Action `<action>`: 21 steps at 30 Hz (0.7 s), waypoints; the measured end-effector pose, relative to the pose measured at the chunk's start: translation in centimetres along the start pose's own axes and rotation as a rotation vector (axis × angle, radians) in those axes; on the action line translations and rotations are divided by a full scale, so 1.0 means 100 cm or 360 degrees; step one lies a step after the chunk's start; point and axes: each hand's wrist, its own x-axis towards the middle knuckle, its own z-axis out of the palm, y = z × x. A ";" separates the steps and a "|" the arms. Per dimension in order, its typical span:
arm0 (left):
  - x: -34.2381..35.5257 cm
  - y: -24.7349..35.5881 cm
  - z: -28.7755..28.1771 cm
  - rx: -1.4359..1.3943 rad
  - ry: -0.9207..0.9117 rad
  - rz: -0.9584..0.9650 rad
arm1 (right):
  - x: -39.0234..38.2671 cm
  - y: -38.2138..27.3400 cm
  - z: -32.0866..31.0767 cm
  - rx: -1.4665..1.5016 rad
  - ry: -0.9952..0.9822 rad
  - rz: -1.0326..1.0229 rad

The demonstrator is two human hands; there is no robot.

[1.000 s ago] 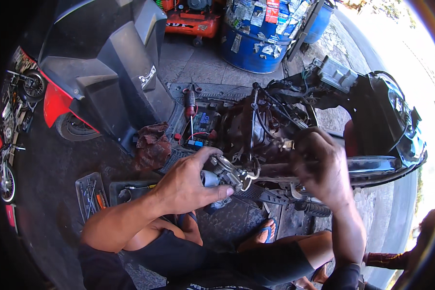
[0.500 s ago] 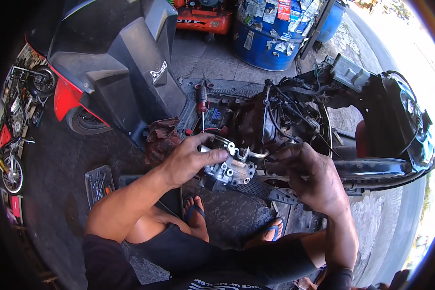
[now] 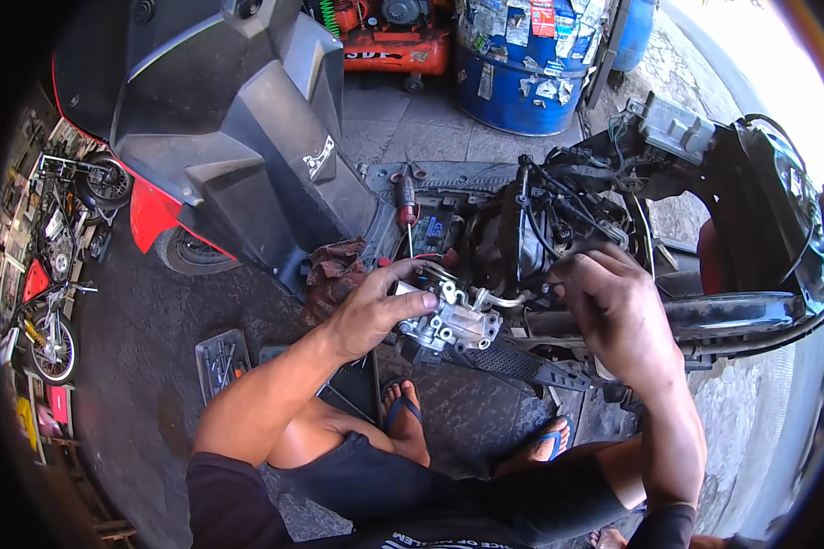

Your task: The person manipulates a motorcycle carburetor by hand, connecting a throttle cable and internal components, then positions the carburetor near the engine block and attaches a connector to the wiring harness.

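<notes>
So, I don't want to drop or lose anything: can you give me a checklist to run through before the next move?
1. Metal part gripped: ok, the left hand holds it, thumb on top.
2. Right hand empty: cannot tell, its curled fingers could hide something small.
3. Screwdriver in the tool tray: not ok, it lies by the battery.
4. Rag clear of the metal part: ok, they are apart.

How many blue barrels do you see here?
2. A large barrel with torn stickers stands at the top, right of centre; a second barrel is beyond the dark post to its right. The upper edge cuts both; others may be hidden.
</notes>
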 end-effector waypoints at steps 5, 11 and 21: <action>-0.004 0.002 0.010 0.0860 0.0056 0.0421 | -0.002 -0.010 0.028 0.0466 0.0032 0.0175; -0.018 0.014 0.032 0.1459 0.0107 0.0592 | 0.006 -0.020 0.049 0.0579 0.0092 0.0178; -0.019 0.011 0.042 0.1550 0.0109 0.0601 | 0.003 -0.016 0.053 0.0171 0.0116 -0.0079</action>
